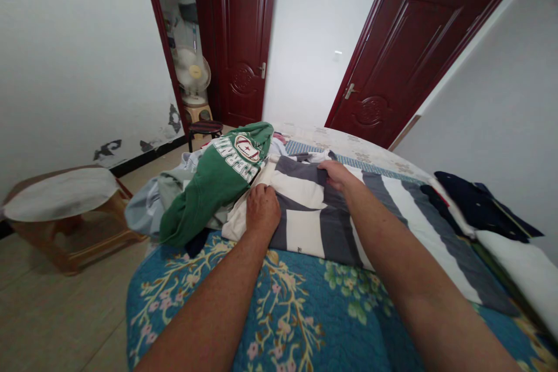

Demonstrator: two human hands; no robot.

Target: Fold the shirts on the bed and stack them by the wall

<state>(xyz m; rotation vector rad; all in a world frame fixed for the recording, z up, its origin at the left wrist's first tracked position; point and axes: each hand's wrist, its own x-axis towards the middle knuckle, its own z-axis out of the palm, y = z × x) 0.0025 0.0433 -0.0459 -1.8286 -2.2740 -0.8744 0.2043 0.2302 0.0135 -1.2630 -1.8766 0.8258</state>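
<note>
A grey-and-white striped garment (pixel 304 229), probably a shirt, lies spread across the blue flowered cover, partly folded over at its left. My left hand (pixel 263 208) rests on its white left part with the fingers curled into the cloth. Further back and to the right, my right hand (pixel 335 175) pinches a grey stripe between thumb and fingers; the fingertips are partly hidden. Just left of my left hand, a green printed sweatshirt (pixel 222 177) tops a heap of crumpled clothes (pixel 152 200).
The flowered quilted cover (pixel 279 314) drapes over a round-edged table. Folded dark clothes (pixel 479 203) and a folded white cloth (pixel 518 261) lie at the right. A wooden stool (pixel 82 244) stands at the left. Behind are a fan (pixel 192 72) and two dark red doors (pixel 242 29).
</note>
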